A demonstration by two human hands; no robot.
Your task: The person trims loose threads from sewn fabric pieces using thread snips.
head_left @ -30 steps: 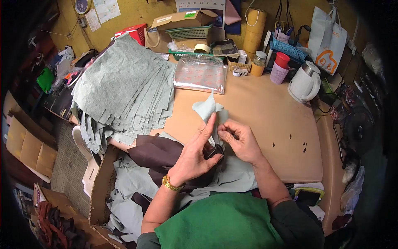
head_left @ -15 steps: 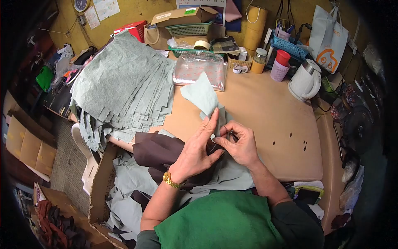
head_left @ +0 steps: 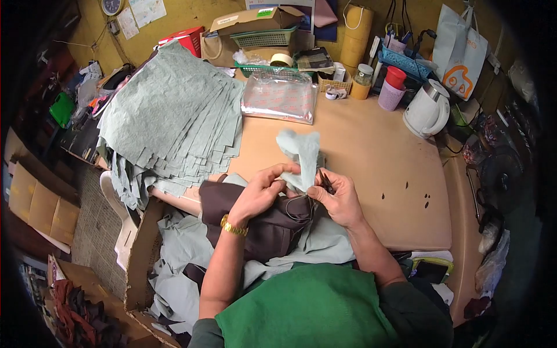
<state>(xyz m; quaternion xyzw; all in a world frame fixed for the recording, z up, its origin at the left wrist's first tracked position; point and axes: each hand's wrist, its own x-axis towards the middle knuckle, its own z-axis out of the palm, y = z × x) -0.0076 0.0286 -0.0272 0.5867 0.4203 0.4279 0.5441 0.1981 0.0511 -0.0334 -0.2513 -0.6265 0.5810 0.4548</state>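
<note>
My left hand (head_left: 262,190), a gold watch on its wrist, has its fingers closed on a pale grey-green piece of material (head_left: 304,153) that stands up curled above both hands. Small dark thread snips (head_left: 326,183) are tucked in my right hand (head_left: 341,202), whose thumb and forefinger pinch the lower edge of the pale piece. Under my hands hangs a dark brown fabric bundle (head_left: 264,229). A loose thread (head_left: 296,209) loops over it near my right thumb. The left fingertips are partly hidden behind the material.
A fanned stack of pale sheets (head_left: 168,110) covers the table's left side. Behind lies a clear plastic packet (head_left: 278,98). A white kettle (head_left: 428,110) and a pink cup (head_left: 391,95) stand back right. A cardboard box (head_left: 142,249) with pale scraps sits at the lower left.
The pale piece has come down and curled over. My left hand has turned from upright, extended fingers to curled ones, lower and further left. More brown fabric and the thread show.
</note>
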